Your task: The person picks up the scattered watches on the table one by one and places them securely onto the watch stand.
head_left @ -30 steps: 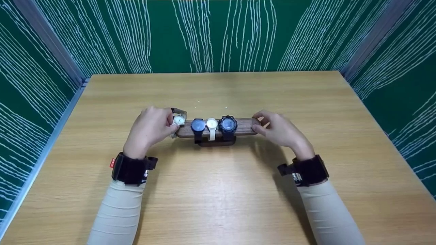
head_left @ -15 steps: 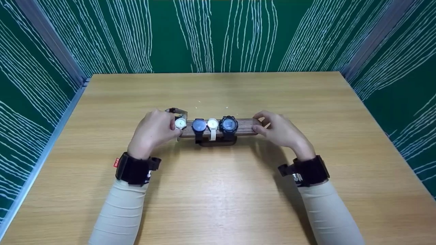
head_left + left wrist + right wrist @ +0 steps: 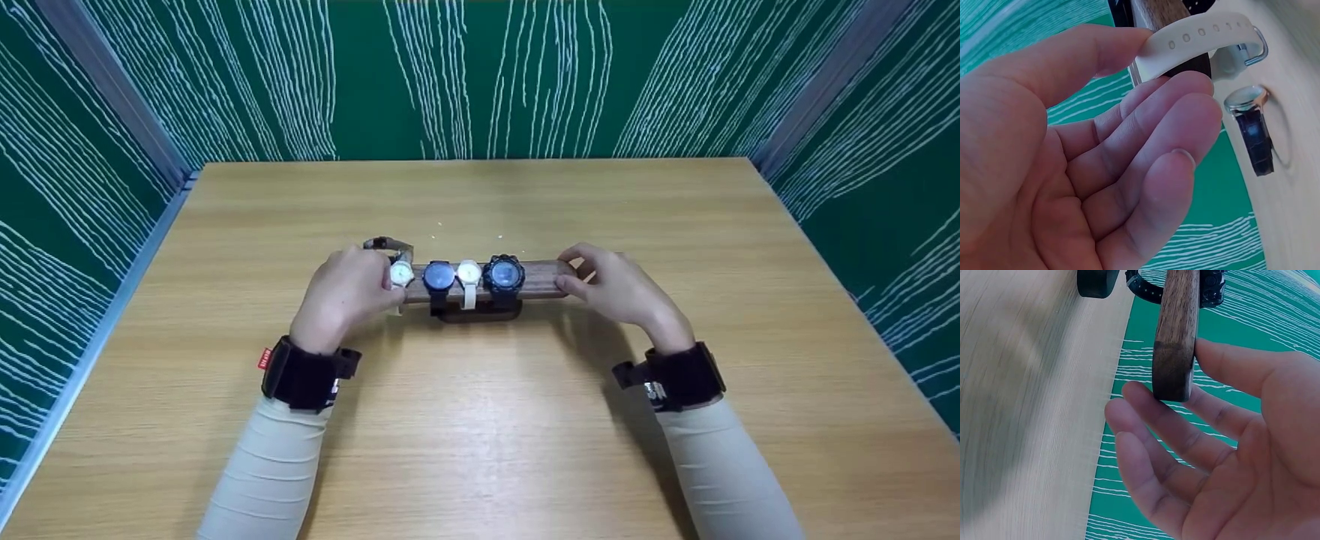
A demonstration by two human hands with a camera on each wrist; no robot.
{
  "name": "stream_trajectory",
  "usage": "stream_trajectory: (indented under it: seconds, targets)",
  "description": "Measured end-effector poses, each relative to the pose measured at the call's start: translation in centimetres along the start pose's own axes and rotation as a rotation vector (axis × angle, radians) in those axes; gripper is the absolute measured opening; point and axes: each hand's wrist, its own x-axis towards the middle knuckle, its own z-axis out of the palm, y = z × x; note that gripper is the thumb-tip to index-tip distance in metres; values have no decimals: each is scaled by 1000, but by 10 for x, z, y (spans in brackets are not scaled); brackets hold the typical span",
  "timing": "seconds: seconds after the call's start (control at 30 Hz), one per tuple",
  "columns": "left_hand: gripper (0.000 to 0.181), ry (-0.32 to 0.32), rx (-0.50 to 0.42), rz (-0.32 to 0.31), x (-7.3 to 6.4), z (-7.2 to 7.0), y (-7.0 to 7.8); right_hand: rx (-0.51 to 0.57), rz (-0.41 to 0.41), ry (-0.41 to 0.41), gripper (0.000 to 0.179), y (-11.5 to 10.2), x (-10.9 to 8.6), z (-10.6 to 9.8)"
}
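Note:
A wooden watch stand (image 3: 540, 279) with a horizontal bar stands mid-table. My left hand (image 3: 349, 289) pinches a wristwatch (image 3: 401, 274) with a pale dial at the bar's left end. Its white strap (image 3: 1202, 42) loops around the bar in the left wrist view, with the thumb on one side and the fingertips on the other. My right hand (image 3: 615, 285) holds the bar's right end between thumb and fingers. Along the bar sit a dark blue-faced watch (image 3: 438, 276), a white watch (image 3: 469, 274) and a chunky black watch (image 3: 503, 274).
Behind the bar's left end, a watch with a dark strap (image 3: 1255, 143) lies on the wooden table (image 3: 480, 420). Green panels (image 3: 375, 82) with white lines stand behind and beside the table.
My left hand has moved right, sliding the pale-dialled watch further onto the bar's left end. My right hand has stayed at the right end.

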Motion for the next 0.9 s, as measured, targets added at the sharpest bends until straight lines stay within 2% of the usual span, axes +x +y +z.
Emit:
stream_trajectory:
  seconds: [0.37, 0.53, 0.7, 0.9]
  targets:
    - [45, -18, -37, -31, -2, 3, 5, -5, 3, 7, 37, 1, 1, 1]
    - [42, -20, -64, -52, -2, 5, 8, -9, 3, 7, 37, 1, 1, 1]
    - [37, -7, -72, -61, -3, 7, 10, -8, 6, 4, 38, 1, 1, 2]
    - [42, 16, -65, -59, -2, 7, 12, -9, 10, 1, 39, 0, 1, 1]
